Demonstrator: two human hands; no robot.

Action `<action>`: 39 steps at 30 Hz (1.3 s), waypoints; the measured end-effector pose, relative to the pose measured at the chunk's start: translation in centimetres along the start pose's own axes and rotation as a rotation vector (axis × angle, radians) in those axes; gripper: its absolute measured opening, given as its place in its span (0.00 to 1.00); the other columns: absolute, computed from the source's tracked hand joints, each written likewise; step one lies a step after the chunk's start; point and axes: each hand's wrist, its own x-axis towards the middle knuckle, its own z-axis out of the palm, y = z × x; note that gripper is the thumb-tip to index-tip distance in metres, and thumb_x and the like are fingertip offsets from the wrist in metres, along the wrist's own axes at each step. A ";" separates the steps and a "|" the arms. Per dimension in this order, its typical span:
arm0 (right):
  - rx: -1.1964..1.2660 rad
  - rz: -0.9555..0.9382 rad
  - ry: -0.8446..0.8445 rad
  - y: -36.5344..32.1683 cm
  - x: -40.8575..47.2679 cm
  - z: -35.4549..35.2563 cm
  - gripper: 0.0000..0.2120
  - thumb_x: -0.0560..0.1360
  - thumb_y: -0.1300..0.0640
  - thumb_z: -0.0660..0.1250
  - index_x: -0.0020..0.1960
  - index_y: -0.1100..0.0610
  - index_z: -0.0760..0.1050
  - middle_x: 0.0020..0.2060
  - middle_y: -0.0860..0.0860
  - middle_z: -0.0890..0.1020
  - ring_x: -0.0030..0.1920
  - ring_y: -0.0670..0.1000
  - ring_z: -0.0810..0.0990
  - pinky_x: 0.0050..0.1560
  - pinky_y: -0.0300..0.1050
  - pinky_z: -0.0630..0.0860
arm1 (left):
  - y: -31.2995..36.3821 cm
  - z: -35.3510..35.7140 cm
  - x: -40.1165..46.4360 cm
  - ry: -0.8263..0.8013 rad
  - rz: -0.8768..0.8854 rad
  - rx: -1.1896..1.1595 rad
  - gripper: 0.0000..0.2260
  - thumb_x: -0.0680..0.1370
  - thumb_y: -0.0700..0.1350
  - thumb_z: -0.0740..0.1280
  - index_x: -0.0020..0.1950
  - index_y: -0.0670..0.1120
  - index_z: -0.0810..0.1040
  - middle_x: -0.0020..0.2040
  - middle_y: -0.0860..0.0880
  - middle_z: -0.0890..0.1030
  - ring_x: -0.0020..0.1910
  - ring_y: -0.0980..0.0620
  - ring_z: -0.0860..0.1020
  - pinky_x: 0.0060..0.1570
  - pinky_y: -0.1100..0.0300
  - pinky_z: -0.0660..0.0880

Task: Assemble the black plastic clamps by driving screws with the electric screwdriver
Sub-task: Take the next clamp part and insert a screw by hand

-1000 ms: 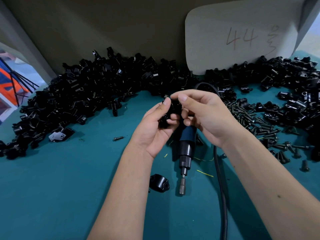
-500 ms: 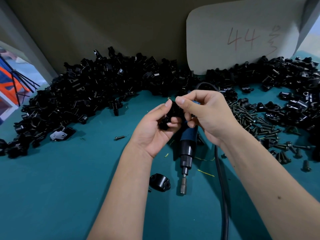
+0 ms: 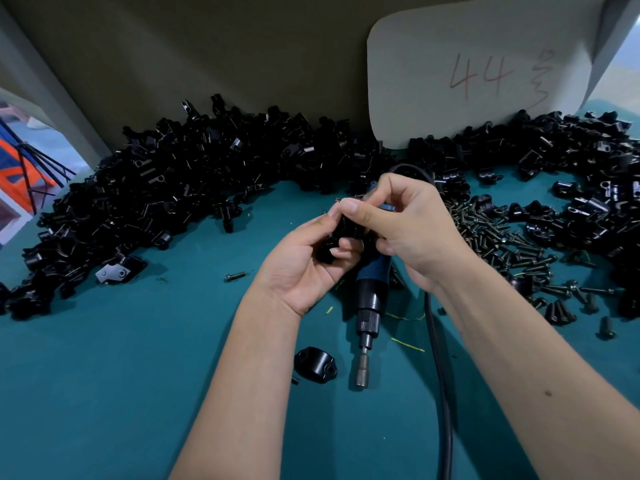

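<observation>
The left hand (image 3: 304, 261) has its fingers curled round a black clamp piece (image 3: 341, 237), thumb up on top. The right hand (image 3: 408, 230) is pinching at the top of that same piece with thumb and forefinger. It looks like it's seating a screw, but the screw is too small to make out.

The electric screwdriver (image 3: 370, 292) lies on the counter (image 3: 121, 375) right under both hands, bit pointing toward the person, untouched.

Main risk, I'd say: the screw goes in crooked and cross-threads once the driver hits it, or slips out of the pinch and rolls off.

The cord (image 3: 438, 358) runs under the right forearm, so grabbing the driver could snag it.

A loose clamp half (image 3: 316, 364) sits just below the left wrist, easy to knock. The screw pile (image 3: 502, 240) is right of the right hand, and the clamp heap (image 3: 194, 188) is beyond both.
</observation>
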 end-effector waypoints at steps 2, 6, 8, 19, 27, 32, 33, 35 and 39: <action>-0.033 -0.017 -0.043 0.0 0.0 -0.1 0.14 0.72 0.50 0.80 0.38 0.54 0.76 0.35 0.56 0.75 0.29 0.55 0.63 0.24 0.41 0.58 | 0.1 0.1 0.0 -0.008 0.011 0.002 0.10 0.78 0.42 0.67 0.44 0.40 0.86 0.42 0.46 0.82 0.33 0.55 0.72 0.32 0.70 0.69; 0.005 -0.035 -0.118 -0.4 -0.2 -0.4 0.07 0.79 0.56 0.72 0.44 0.54 0.86 0.33 0.49 0.76 0.32 0.46 0.67 0.27 0.38 0.64 | 0.5 0.0 -0.1 -0.042 0.007 0.015 0.10 0.79 0.44 0.67 0.47 0.40 0.87 0.45 0.42 0.82 0.35 0.56 0.72 0.33 0.70 0.70; 0.001 -0.023 -0.039 -0.5 -0.2 0.0 0.08 0.77 0.59 0.76 0.39 0.56 0.83 0.29 0.48 0.75 0.28 0.46 0.66 0.25 0.38 0.63 | 0.4 0.0 -0.2 -0.041 0.004 0.019 0.10 0.78 0.43 0.67 0.48 0.40 0.86 0.46 0.44 0.82 0.34 0.56 0.72 0.33 0.70 0.69; 0.013 -0.096 -0.014 -0.5 -0.1 1.0 0.06 0.79 0.61 0.73 0.43 0.56 0.85 0.31 0.45 0.78 0.30 0.44 0.70 0.26 0.38 0.66 | 0.6 0.2 -0.5 -0.026 0.049 -0.013 0.11 0.79 0.44 0.67 0.45 0.40 0.87 0.44 0.46 0.82 0.34 0.56 0.73 0.33 0.69 0.69; -0.009 -0.042 0.170 -0.3 -0.3 1.6 0.14 0.76 0.53 0.78 0.39 0.55 0.74 0.27 0.43 0.75 0.24 0.44 0.73 0.22 0.37 0.66 | 0.4 0.4 0.0 0.097 0.112 0.086 0.12 0.77 0.42 0.70 0.59 0.39 0.77 0.48 0.44 0.80 0.37 0.52 0.77 0.37 0.65 0.75; -0.165 -0.144 0.051 -0.7 -0.4 1.8 0.05 0.82 0.59 0.68 0.54 0.52 0.83 0.37 0.43 0.80 0.33 0.42 0.79 0.27 0.34 0.72 | 0.7 -0.3 -0.1 0.110 0.207 0.257 0.02 0.81 0.41 0.67 0.53 0.43 0.76 0.49 0.44 0.81 0.43 0.50 0.81 0.49 0.60 0.81; -0.189 -0.143 0.060 -0.6 -0.4 1.7 0.06 0.82 0.59 0.68 0.53 0.52 0.83 0.38 0.43 0.81 0.33 0.43 0.79 0.27 0.36 0.72 | 0.7 -0.3 -0.1 0.114 0.227 0.314 0.03 0.80 0.41 0.69 0.52 0.44 0.76 0.48 0.45 0.82 0.44 0.50 0.82 0.52 0.58 0.81; -0.181 -0.128 0.077 -0.6 -0.3 1.5 0.05 0.81 0.60 0.70 0.49 0.51 0.82 0.39 0.46 0.81 0.34 0.47 0.79 0.27 0.42 0.73 | 0.8 -0.2 -0.3 0.114 0.261 0.379 0.06 0.77 0.41 0.71 0.52 0.45 0.76 0.48 0.45 0.83 0.44 0.49 0.83 0.59 0.53 0.78; -0.147 -0.174 0.018 -0.5 -0.4 1.3 0.08 0.81 0.58 0.69 0.52 0.47 0.84 0.42 0.47 0.81 0.35 0.46 0.79 0.27 0.42 0.73 | 1.0 -0.1 -0.3 0.074 0.296 0.416 0.05 0.77 0.39 0.70 0.52 0.45 0.77 0.56 0.36 0.77 0.52 0.42 0.81 0.58 0.50 0.77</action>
